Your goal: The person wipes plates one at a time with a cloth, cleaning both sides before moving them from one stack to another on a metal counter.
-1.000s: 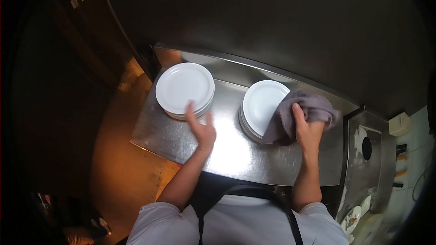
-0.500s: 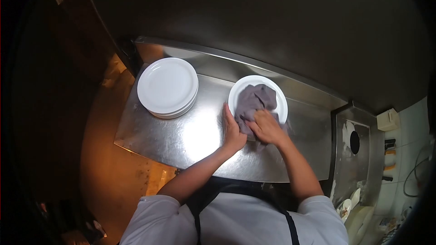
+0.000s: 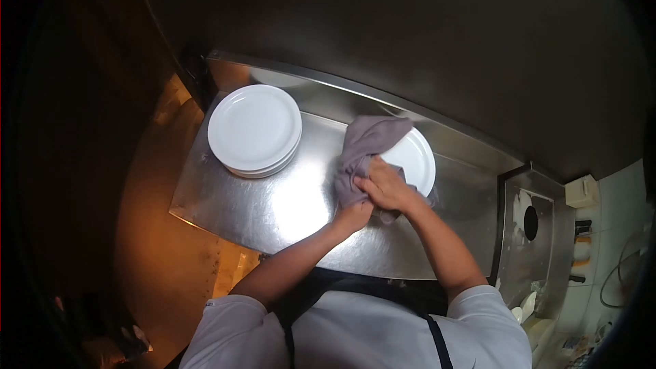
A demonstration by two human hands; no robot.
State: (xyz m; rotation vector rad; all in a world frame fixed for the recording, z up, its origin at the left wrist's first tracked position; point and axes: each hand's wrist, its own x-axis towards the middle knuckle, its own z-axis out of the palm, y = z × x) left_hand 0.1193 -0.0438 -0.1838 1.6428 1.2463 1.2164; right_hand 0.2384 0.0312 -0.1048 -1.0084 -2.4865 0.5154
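Note:
A crumpled grey-purple cloth (image 3: 365, 142) covers the left part of a white plate (image 3: 418, 157) and hangs over its near edge. My right hand (image 3: 389, 186) is closed on the cloth, pressing it against the plate. At the plate's near left edge is my left hand (image 3: 352, 217), which seems to grip the rim; the cloth hides most of its fingers. To the left, a stack of several white plates (image 3: 254, 128) rests on the stainless steel counter (image 3: 232, 198).
A raised metal backsplash (image 3: 328, 82) runs along the counter's far side. On the right lies a steel basin area (image 3: 523, 253) with a dark round opening (image 3: 530, 223). Knives (image 3: 581, 249) hang on the tiled wall beneath a white box (image 3: 581, 191).
The cloth has shifted left over the plate's left rim and my left fingers, exposing the plate's right side. My right hand has moved slightly left.

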